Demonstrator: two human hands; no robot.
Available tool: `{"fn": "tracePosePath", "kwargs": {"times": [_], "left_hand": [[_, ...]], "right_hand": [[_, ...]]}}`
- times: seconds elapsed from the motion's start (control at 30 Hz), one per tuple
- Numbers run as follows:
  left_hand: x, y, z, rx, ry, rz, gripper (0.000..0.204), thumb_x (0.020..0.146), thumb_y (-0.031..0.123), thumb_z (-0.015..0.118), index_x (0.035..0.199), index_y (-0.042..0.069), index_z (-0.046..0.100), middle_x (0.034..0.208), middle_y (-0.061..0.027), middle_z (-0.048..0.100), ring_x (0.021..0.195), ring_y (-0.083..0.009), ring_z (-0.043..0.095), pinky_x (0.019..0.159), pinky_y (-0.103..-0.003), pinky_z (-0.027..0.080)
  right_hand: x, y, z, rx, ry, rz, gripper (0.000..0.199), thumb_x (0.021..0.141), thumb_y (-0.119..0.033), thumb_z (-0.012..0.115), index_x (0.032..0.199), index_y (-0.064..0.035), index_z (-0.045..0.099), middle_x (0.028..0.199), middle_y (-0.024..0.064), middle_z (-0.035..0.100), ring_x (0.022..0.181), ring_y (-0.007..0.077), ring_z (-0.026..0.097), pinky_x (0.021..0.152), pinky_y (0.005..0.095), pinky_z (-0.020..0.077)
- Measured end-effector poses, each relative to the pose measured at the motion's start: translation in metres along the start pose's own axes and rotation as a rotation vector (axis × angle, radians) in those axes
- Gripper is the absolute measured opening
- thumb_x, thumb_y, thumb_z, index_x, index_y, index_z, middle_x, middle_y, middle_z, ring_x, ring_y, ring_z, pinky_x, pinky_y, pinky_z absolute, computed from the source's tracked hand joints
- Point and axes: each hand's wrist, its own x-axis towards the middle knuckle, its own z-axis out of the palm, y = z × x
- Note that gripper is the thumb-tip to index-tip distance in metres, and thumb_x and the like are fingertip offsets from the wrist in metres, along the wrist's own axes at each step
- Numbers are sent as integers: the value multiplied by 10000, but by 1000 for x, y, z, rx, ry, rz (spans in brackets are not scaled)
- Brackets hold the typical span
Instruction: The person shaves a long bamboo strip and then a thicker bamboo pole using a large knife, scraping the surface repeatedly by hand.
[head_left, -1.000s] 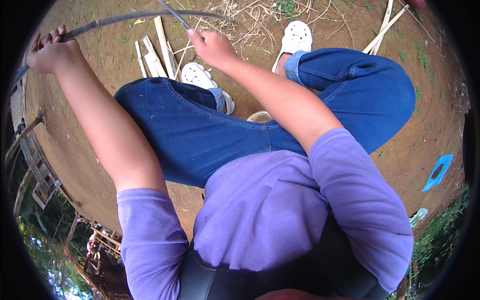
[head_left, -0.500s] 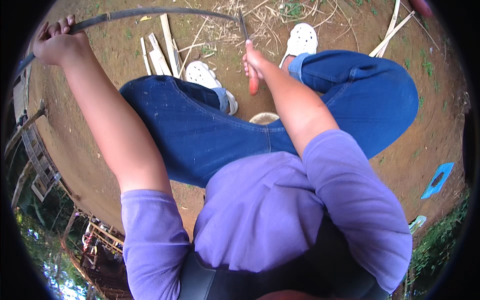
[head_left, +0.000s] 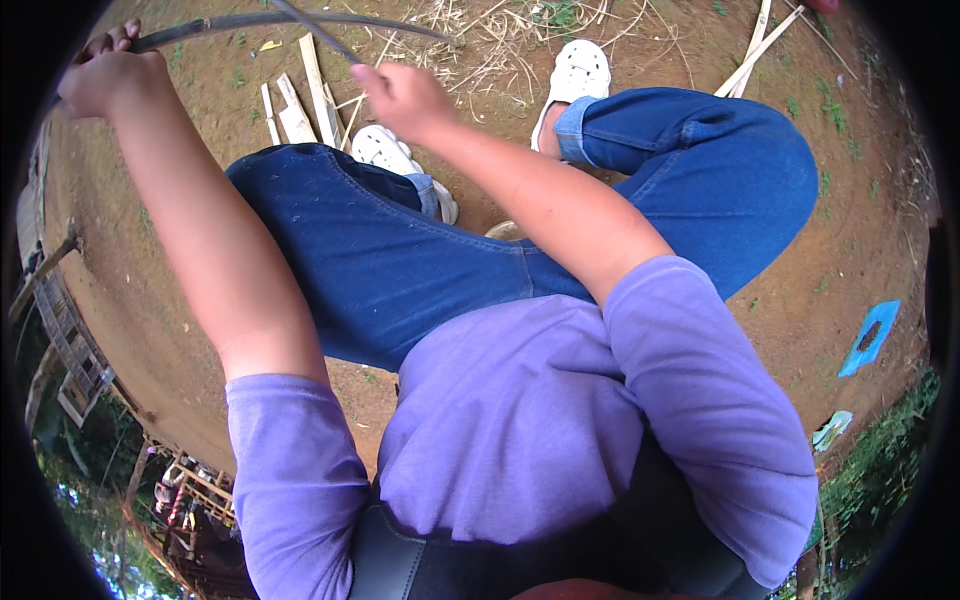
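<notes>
While the left hand grips the dark jointed pole, which extends rightward from its fingers, the right hand clenches a knife; angling the blade away from the left knuckles seems wise.

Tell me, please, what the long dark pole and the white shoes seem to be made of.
Long dark pole: probably bamboo, perhaps other wood, with a dull finish; a faint joint-like ring shows. White shoes: likely moulded foam or rubber, matte, with round holes.

Pole smooth, woody; blade dull metal; jeans matt denim.
</notes>
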Motion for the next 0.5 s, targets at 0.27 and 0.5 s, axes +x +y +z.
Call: {"fn": "tracePosePath", "kwargs": {"times": [0.27, 0.5], "left_hand": [[-10, 3, 3, 19, -40, -34, 95, 865, 70, 389, 775, 81, 358, 552, -19, 265, 454, -177, 263, 538, -381, 354], [-6, 5, 8, 1, -30, -55, 50, 839, 70, 418, 799, 60, 389, 565, -18, 267, 477, -183, 290, 548, -391, 370]], "right_hand": [[-11, 150, -44, -82, -123, 905, 783, 980, -698, 299, 1026, 14, 622, 774, 150, 623, 615, 247, 641, 596, 418, 537], [-2, 133, -35, 521, 23, 884, 690, 970, -733, 303, 834, -81, 481, 623, 2, 464, 474, 136, 461, 454, 335, 457]]}}
